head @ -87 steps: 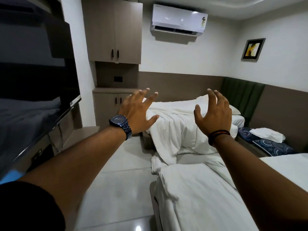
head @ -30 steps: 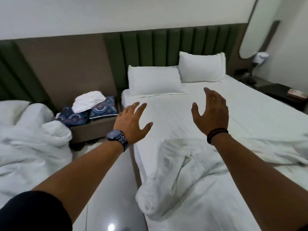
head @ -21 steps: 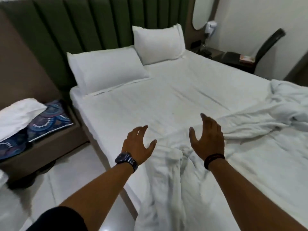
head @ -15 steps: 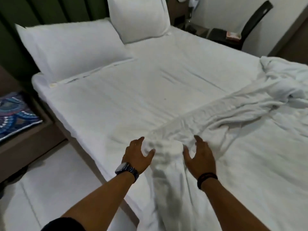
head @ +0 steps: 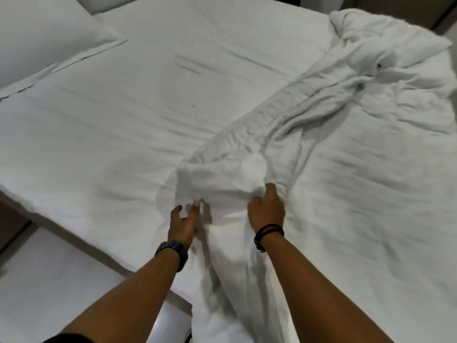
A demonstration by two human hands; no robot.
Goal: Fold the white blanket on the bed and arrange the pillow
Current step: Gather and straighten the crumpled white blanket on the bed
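Our hands, left [head: 184, 220] and right [head: 265, 209], have dropped onto the rumpled white cotton blanket [head: 309, 134]; fingers curling around its six-o'clock edge; folding begins.

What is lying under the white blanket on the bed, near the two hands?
Under the white blanket lies the white sheet of the bed. Both hands, left hand and right hand, rest on the blanket. Anything else beneath is covered.
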